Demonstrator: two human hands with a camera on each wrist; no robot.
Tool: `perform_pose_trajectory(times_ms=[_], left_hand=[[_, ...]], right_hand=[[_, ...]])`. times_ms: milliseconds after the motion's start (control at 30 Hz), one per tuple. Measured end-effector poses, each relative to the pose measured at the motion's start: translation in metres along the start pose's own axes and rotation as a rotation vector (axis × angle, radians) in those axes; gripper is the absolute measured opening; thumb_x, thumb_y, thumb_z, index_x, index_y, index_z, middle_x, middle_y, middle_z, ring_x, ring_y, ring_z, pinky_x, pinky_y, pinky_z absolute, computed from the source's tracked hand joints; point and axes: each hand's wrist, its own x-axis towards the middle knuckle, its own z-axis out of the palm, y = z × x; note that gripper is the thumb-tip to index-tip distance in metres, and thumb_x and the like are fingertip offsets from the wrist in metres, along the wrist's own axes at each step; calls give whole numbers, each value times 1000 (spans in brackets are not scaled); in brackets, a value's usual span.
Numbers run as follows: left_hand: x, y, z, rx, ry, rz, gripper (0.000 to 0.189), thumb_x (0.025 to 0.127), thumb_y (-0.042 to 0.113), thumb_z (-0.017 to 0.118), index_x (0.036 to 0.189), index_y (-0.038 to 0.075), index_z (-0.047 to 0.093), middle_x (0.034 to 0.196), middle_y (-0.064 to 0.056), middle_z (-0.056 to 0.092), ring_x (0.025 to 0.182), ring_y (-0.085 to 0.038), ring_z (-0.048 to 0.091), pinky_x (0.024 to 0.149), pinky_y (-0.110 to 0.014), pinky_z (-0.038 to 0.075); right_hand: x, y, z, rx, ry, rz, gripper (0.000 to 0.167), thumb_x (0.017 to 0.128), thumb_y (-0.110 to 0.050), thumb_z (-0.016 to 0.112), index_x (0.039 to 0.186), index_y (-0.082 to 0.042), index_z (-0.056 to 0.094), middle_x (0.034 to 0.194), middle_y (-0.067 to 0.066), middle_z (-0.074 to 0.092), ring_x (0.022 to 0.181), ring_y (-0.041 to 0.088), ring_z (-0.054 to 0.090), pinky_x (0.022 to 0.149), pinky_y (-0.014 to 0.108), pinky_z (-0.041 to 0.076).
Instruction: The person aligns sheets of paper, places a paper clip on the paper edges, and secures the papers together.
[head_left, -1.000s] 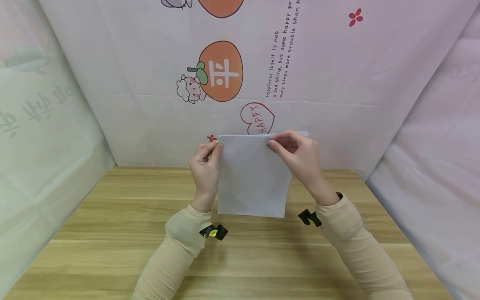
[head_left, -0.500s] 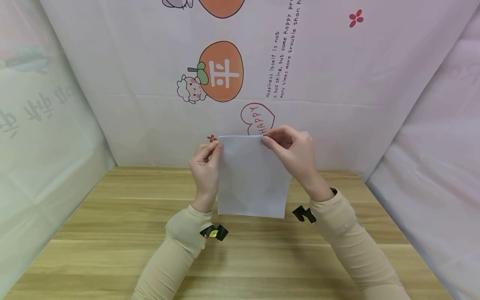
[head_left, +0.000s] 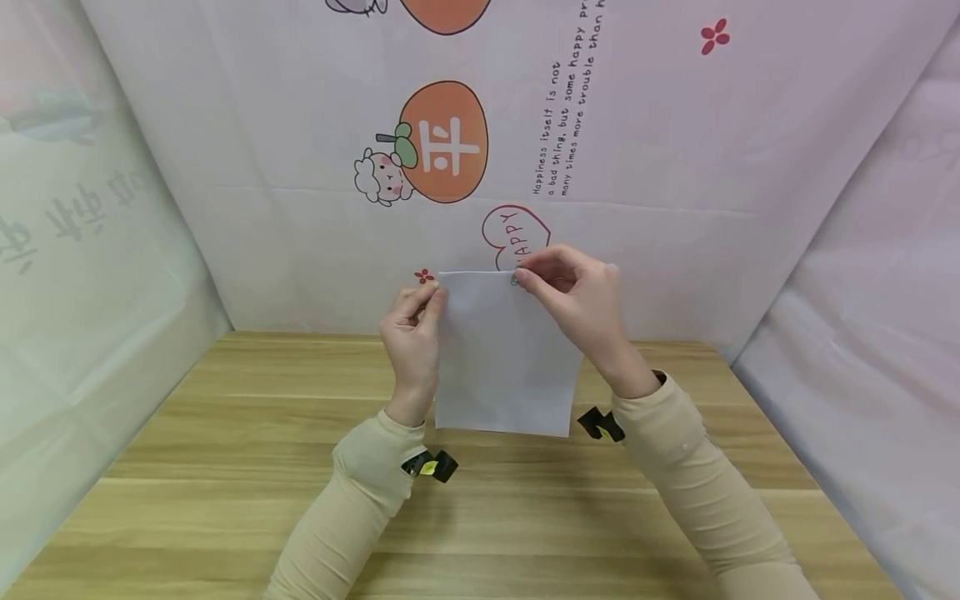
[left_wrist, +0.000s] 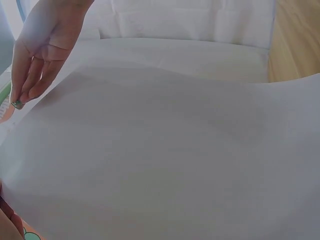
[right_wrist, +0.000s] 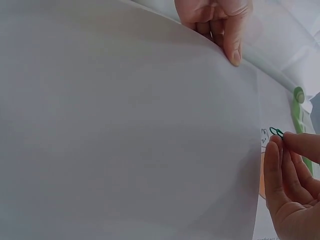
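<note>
White paper (head_left: 498, 358) hangs upright above the table. My left hand (head_left: 409, 342) pinches its top left corner between thumb and fingers. My right hand (head_left: 592, 312) is at the top edge, right of the middle, pinching a small green paper clip (right_wrist: 276, 131) between thumb and fingertips. In the right wrist view the clip's looped end sticks out just beyond the paper's edge. The left wrist view also has the clip at the right hand's fingertips, with the paper filling most of the picture. The right hand covers the paper's upper right part in the head view.
A wooden table (head_left: 300, 500) lies beneath both arms. Behind it hangs a white printed cloth (head_left: 660, 167) with orange fruit drawings and lettering, and more white cloth (head_left: 877, 292) forms the sides. A black wrist camera (head_left: 435, 465) sits on the left sleeve.
My right hand has slid left along the paper's top edge, carrying the paper clip, and risen slightly. The left hand and the paper have stayed almost still.
</note>
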Motion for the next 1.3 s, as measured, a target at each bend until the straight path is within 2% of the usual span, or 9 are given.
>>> perform_pose_trajectory(times_ms=[133,367,633,900,1133,1300], left_hand=[[-1,3,1,-8,2,-17,18,82,-1,70,96,-13,69,77,10,61,78,-5,56,67,-15,44],[-4,25,4,0,-4,-18,16,83,-8,66,95,-18,66,76,9,60,77,-3,54,68,-14,43],[-5,27,5,0,-4,-18,16,82,-9,66,95,-19,66,75,10,60,75,-3,52,66,-14,41],[-5,26,5,0,-2,-14,16,82,-8,66,94,-19,66,76,10,60,76,-3,53,67,-15,42],[-2,1,1,23,-1,-15,17,83,-1,69,96,-12,70,79,11,61,79,-4,56,68,-15,43],[-1,-2,2,25,1,10,17,83,3,71,95,-10,71,80,11,61,80,-6,56,69,-17,44]], right_hand=[[1,-2,2,3,-16,27,12,81,0,72,91,5,68,84,17,71,74,26,68,69,16,53],[3,-6,6,-3,-27,34,12,81,0,71,91,6,68,85,17,71,75,26,67,69,17,53],[5,-9,12,15,-23,10,11,80,0,72,90,5,69,84,16,71,74,24,67,69,18,54],[8,-12,16,22,-14,0,10,80,-1,72,88,5,69,82,16,71,73,24,67,68,19,54],[10,-13,19,-3,9,6,11,81,-2,72,89,5,70,82,16,71,71,24,67,66,17,52],[14,-11,22,-11,36,26,12,82,-6,73,90,2,70,83,15,72,70,18,67,66,17,52]])
